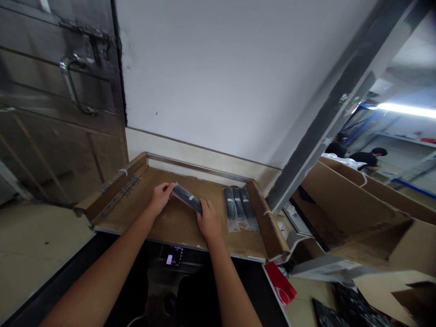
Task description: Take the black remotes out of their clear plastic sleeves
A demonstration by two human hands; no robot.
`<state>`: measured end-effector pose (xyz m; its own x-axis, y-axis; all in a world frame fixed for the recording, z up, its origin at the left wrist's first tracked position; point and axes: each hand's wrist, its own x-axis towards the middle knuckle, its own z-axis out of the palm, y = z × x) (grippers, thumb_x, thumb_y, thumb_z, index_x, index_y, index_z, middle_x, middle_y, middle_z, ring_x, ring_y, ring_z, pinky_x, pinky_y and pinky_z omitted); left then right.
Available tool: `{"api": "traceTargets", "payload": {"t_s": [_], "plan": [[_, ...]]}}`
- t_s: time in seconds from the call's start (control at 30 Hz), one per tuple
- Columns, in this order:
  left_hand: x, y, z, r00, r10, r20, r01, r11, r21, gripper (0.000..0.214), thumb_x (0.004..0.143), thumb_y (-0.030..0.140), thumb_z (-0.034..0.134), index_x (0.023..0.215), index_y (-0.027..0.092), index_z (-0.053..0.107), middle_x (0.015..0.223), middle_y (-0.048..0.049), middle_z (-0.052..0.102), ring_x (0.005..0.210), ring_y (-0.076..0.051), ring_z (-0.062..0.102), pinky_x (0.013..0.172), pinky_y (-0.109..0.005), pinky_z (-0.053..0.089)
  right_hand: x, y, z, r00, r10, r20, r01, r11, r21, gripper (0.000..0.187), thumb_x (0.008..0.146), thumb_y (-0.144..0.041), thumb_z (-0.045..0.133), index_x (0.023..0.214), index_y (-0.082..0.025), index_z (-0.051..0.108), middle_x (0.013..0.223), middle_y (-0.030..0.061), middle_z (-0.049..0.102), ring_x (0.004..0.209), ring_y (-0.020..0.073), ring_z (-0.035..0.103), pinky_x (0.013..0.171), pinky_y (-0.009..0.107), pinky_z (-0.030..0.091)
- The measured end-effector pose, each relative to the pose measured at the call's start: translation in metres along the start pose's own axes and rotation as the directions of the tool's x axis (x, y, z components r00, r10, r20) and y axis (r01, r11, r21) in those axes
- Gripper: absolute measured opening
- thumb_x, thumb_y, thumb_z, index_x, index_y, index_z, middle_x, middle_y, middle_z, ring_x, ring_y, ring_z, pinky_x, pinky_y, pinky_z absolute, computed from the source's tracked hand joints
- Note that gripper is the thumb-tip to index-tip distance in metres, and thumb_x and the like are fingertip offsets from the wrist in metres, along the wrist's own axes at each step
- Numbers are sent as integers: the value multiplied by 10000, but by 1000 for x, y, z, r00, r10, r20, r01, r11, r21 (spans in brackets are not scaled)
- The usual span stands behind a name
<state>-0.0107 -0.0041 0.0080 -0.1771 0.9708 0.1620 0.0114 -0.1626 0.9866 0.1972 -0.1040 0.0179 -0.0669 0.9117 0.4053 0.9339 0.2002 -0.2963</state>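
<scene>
Two hands hold one packet above the worktop. The fingers of the left hand (161,198) pinch the packet's left end, at the edge of the clear sleeve. The fingers of the right hand (209,219) are closed around the opposite end. The bagged dark item (186,198) spans the gap between the hands, its left end farther from the person than its right; a small white label shows on its upper face. Whether its underside touches the surface below cannot be determined.

The worktop (180,229) is faced with brown cardboard and has raised cardboard sides at left and right. To the right of the right hand, near the right side wall, three similar packets (240,208) lie side by side, each dark, in clear plastic, with a white label.

Below the worktop's front edge, between the forearms, is a phone (174,255) with a lit screen. A red item (280,284) is located past the front right corner. A large open carton (357,213) stands farther right. Behind the worktop is a white wall (218,81); at left is a metal door (51,95) with a curved handle (73,84). Two people are visible in the right background.
</scene>
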Motion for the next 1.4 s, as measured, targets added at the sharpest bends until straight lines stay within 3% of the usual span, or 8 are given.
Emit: {"api": "traceTargets", "payload": {"t_s": [0.2,0.37,0.87,1.4], "plan": [[0,-5,-1,995,97,8,-97,986,137,370,809,529,592,687,180,624,548,13,542,499,-126,472,502,-242,354,0,-4,-3,999,-32,-12,32,999,15,395,873,-343,617,1233,-184,588,1098,110,656,1017,252,594,893,357,460],[-2,-2,0,995,103,1,-102,990,96,356,802,522,605,696,183,633,551,12,539,502,-130,469,502,-242,349,0,-6,-4,997,-59,-47,59,998,3,422,854,-444,650,1179,-178,606,1078,109,656,1018,259,584,901,363,448],[3,-3,-2,995,33,-95,-41,995,-87,452,723,613,655,749,162,634,646,-4,570,580,-137,505,535,-240,415,-1,-4,-2,996,-48,-74,50,999,15,436,839,-463,673,1168,-184,607,1074,102,650,1026,269,580,902,376,440],[3,-3,-3,997,-34,-76,20,983,-184,490,684,656,672,728,177,574,600,20,532,525,-115,484,485,-228,397,0,-4,-4,997,-50,-56,50,999,0,440,835,-467,670,1170,-188,608,1074,103,656,1022,263,572,893,372,441]]}}
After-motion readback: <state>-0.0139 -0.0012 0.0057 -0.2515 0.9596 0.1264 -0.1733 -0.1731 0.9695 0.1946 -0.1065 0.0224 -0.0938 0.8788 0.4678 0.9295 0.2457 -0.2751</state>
